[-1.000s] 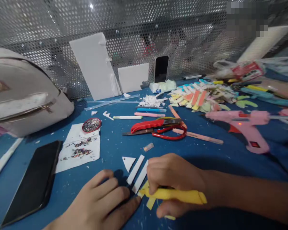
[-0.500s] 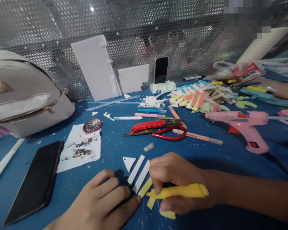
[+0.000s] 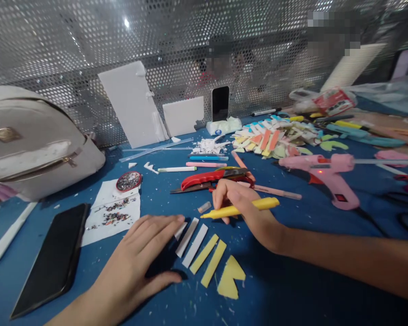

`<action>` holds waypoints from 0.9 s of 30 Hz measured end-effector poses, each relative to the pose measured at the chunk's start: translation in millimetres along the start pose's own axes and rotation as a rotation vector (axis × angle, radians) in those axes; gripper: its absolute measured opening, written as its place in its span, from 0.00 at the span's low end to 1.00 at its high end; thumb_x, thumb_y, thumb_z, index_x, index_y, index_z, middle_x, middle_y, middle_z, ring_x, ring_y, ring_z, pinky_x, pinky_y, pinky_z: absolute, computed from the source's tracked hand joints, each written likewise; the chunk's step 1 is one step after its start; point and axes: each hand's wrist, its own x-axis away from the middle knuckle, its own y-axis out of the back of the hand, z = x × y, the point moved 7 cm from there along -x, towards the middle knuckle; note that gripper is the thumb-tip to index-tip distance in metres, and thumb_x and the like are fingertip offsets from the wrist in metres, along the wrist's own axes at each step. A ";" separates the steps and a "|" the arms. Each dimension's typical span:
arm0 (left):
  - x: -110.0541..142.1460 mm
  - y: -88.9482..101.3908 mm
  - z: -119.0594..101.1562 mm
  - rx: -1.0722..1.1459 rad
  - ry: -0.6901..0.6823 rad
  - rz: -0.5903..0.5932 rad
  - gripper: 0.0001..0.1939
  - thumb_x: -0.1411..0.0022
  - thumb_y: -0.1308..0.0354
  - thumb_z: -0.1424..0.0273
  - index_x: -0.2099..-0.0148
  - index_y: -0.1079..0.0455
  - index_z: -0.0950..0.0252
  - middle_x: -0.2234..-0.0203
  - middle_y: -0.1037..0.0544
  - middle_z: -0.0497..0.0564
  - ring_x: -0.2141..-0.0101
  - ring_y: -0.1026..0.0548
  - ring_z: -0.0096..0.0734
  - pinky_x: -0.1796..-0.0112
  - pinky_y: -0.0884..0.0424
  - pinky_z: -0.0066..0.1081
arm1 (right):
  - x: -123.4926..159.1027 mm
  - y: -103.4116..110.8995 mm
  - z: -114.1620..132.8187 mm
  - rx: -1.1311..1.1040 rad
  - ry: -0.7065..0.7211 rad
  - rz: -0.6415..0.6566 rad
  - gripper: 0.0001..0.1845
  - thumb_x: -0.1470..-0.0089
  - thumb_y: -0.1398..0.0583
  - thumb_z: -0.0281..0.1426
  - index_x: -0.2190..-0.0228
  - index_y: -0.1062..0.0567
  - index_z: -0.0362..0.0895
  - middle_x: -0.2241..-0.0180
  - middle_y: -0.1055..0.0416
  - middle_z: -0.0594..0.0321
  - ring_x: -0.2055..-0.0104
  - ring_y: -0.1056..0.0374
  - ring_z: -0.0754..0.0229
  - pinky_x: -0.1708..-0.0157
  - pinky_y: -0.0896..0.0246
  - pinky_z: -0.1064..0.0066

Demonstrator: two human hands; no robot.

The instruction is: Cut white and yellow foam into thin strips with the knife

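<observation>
My right hand (image 3: 241,199) holds a yellow marker (image 3: 238,208) above the table, its uncapped tip pointing left. My left hand (image 3: 149,253) is open, fingers stretched, its fingertips over a small white triangular piece (image 3: 181,230) that they partly cover. Between the hands lie two white strips (image 3: 195,246) and two yellow strips (image 3: 214,263), side by side and slanted. Right of them is a notched yellow piece (image 3: 229,278). A short clear cap (image 3: 204,207) rests just left of the marker's tip.
Red-handled scissors (image 3: 204,179) and several markers lie behind my right hand. A pink glue gun (image 3: 333,174) with a lit light stands right. Farther back is a pile of coloured strips (image 3: 275,136). On the left are a black phone (image 3: 51,258), paper with glitter (image 3: 114,213) and a backpack (image 3: 37,145).
My right hand has lifted the yellow marker up and away from the yellow strip. My left hand has moved up and left, off the strip onto the white triangular piece.
</observation>
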 end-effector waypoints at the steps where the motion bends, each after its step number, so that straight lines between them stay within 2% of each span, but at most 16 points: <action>1: -1.5 -3.4 3.9 0.006 0.020 0.025 0.37 0.32 0.48 0.50 0.29 0.53 0.60 0.39 0.32 0.54 0.41 0.33 0.37 0.42 0.35 0.37 | -0.4 -0.9 -1.4 -0.002 -0.002 0.009 0.24 0.33 0.49 0.48 0.72 0.32 0.43 0.75 0.37 0.67 0.77 0.40 0.67 0.76 0.43 0.73; 3: -4.6 -7.0 9.4 0.017 0.044 0.045 0.38 0.32 0.49 0.49 0.28 0.56 0.60 0.38 0.32 0.54 0.40 0.33 0.40 0.42 0.33 0.40 | -0.8 -2.8 -3.0 -0.012 -0.011 0.022 0.23 0.32 0.50 0.46 0.72 0.32 0.43 0.74 0.37 0.67 0.77 0.39 0.67 0.76 0.44 0.74; 8: -10.3 -5.4 12.7 0.070 0.089 0.023 0.31 0.28 0.51 0.55 0.29 0.55 0.56 0.45 0.26 0.53 0.46 0.29 0.39 0.48 0.28 0.40 | -1.4 -6.6 0.7 -0.035 -0.005 0.041 0.21 0.34 0.49 0.44 0.72 0.33 0.42 0.75 0.38 0.68 0.77 0.42 0.68 0.77 0.46 0.74; 12: -11.1 -1.8 7.1 0.107 0.066 -0.020 0.26 0.27 0.52 0.62 0.31 0.51 0.58 0.54 0.24 0.53 0.54 0.26 0.35 0.53 0.26 0.37 | -1.0 -7.2 3.3 -0.025 0.010 0.038 0.21 0.35 0.49 0.44 0.73 0.34 0.42 0.74 0.38 0.68 0.77 0.41 0.69 0.77 0.46 0.74; 15: -10.8 -0.7 3.6 0.108 0.034 -0.025 0.23 0.28 0.49 0.66 0.33 0.45 0.59 0.57 0.24 0.52 0.57 0.26 0.34 0.54 0.27 0.36 | -0.2 -6.9 3.3 -0.015 0.019 0.025 0.21 0.35 0.48 0.44 0.73 0.34 0.42 0.74 0.37 0.67 0.77 0.40 0.69 0.76 0.45 0.74; 20: -7.3 2.5 1.2 0.077 0.019 -0.026 0.22 0.29 0.48 0.69 0.35 0.42 0.58 0.57 0.24 0.51 0.57 0.27 0.33 0.55 0.28 0.34 | 0.6 -7.1 2.7 -0.009 0.025 0.017 0.22 0.36 0.48 0.47 0.73 0.34 0.43 0.74 0.37 0.67 0.76 0.40 0.68 0.76 0.44 0.74; 27: 10.5 18.7 -6.9 -0.012 -0.031 -0.045 0.20 0.29 0.46 0.67 0.37 0.40 0.57 0.55 0.23 0.49 0.56 0.26 0.31 0.55 0.29 0.30 | 1.3 -8.9 1.1 -0.017 0.020 0.032 0.22 0.36 0.47 0.47 0.71 0.33 0.42 0.72 0.36 0.66 0.75 0.39 0.68 0.75 0.42 0.75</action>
